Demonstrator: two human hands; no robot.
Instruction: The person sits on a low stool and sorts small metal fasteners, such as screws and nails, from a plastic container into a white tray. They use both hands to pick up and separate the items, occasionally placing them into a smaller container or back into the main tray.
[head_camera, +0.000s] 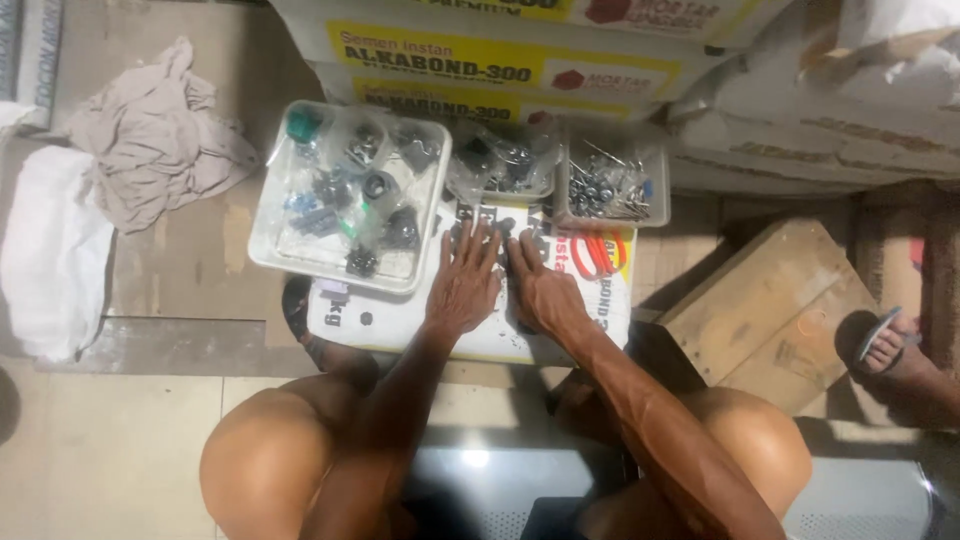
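Your left hand (463, 283) lies flat, palm down and fingers spread, on the white sack (400, 322) in front of your knees, and your right hand (541, 286) lies just beside it on the right, also flat and unclenched, fingers stretched toward the far edge; neither hand grips anything. Under and just beyond your fingertips sits a scatter of small dark parts (487, 222), black and grey bits spread loose on the sack's far end; they are too small and blurred to tell what kind they are, and your palms cover some of them. The sack is pale with red and yellow printing on its right part and lies flat on the floor like a work surface. To the far left of your hands a white rectangular tray (270, 258) rests partly on the sack, holding clear plastic bags of dark fittings with a green and a few blue pieces among them. Straight beyond your hands a clear bag (497, 162) of more dark parts sits between that tray and a smaller clear tub (610, 182) of silvery screws on the far right. A crumpled beige cloth (150, 140) lies well off to the left, and a wooden block (760, 305) lies to your right, near a sandalled foot (885, 345) of another person
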